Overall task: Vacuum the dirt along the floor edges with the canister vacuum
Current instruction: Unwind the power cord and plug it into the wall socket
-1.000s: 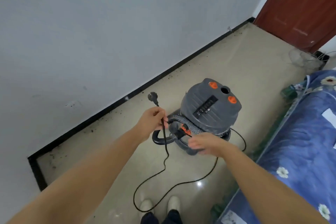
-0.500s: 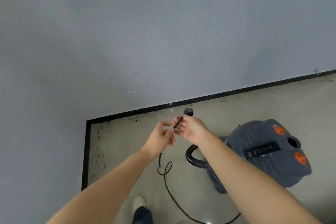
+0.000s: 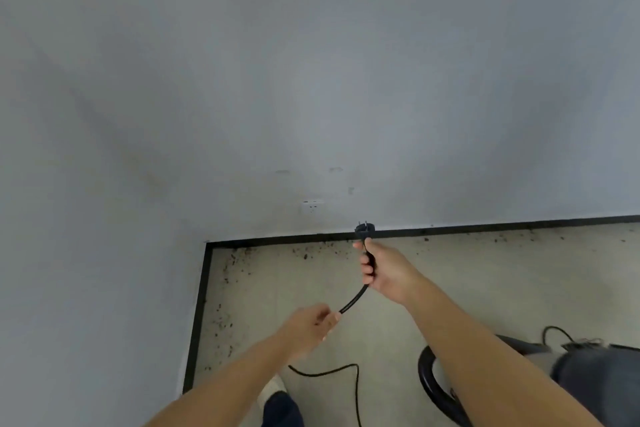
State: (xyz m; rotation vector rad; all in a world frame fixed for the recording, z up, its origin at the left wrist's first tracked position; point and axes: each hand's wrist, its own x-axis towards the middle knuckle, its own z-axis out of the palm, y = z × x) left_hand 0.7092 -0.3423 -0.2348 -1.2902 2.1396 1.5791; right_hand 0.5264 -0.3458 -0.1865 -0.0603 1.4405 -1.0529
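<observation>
Right hand (image 3: pixel 384 270) gripping the black power cord (image 3: pixel 353 302) just under its plug (image 3: pixel 364 229), centre frame, left hand (image 3: pixel 308 326) pinching the cord lower down, white wall socket (image 3: pixel 312 207) above, dark grey canister vacuum (image 3: pixel 588 374) lower right.

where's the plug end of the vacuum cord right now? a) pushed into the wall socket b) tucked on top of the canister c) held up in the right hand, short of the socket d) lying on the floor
c: the right hand grips the cord just below the plug, which points toward the wall socket but is not in it; the left hand pinches the cord lower down.
</observation>
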